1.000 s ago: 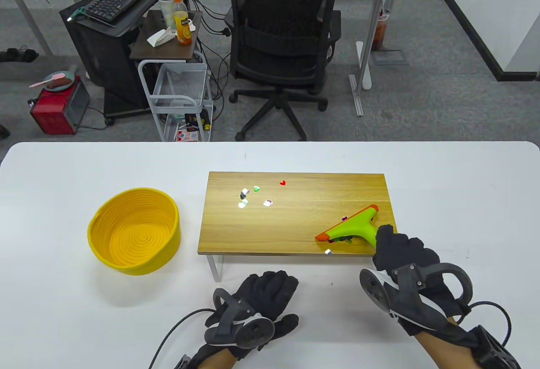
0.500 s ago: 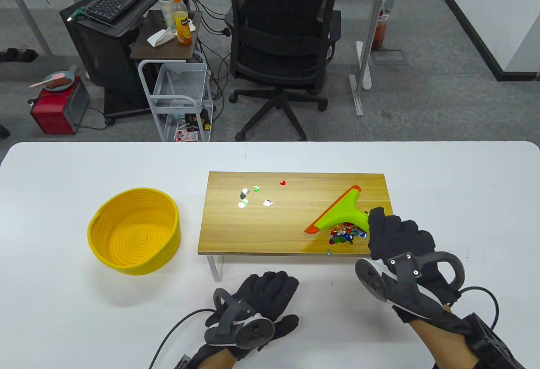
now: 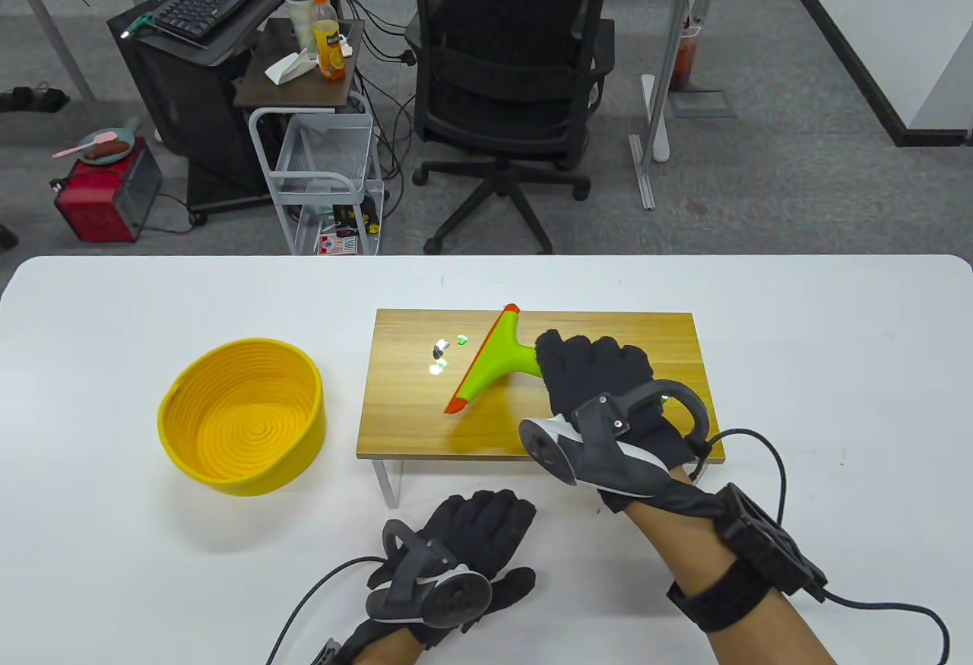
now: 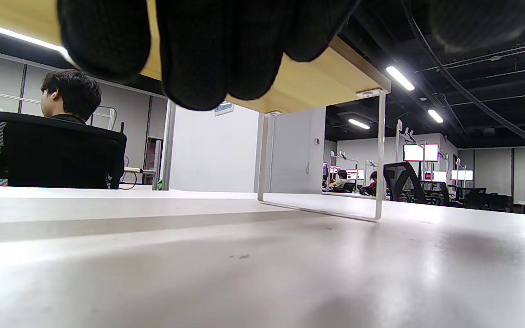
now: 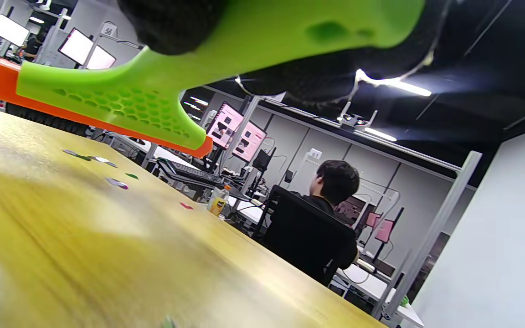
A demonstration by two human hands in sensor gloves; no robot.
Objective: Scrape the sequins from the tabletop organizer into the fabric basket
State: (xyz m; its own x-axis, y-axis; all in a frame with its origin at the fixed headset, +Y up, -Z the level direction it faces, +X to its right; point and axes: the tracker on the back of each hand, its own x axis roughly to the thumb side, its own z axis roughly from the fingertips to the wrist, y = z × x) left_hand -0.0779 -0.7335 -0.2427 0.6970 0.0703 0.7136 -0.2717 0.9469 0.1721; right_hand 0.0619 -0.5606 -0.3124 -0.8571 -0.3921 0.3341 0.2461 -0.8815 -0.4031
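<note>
My right hand (image 3: 589,376) grips the handle of a green scraper (image 3: 492,357) with an orange blade edge, over the middle of the wooden tabletop organizer (image 3: 410,429). In the right wrist view the scraper (image 5: 144,91) hangs a little above the board (image 5: 53,228). A few loose sequins (image 3: 439,355) lie just left of the blade; they also show in the right wrist view (image 5: 116,183). The yellow fabric basket (image 3: 242,467) stands on the table left of the organizer. My left hand (image 3: 471,536) rests on the table in front of the organizer and holds nothing.
The white table (image 3: 114,566) carries everything. The organizer stands on thin white metal legs (image 4: 378,155), with its underside above my left fingers (image 4: 198,54). An office chair (image 3: 505,80) and a cart stand beyond the table's far edge.
My right hand has carried the scraper from the organizer's front right corner leftward to its middle, and the blade has turned. The sequin pile there is now hidden behind the hand. The left hand stayed still.
</note>
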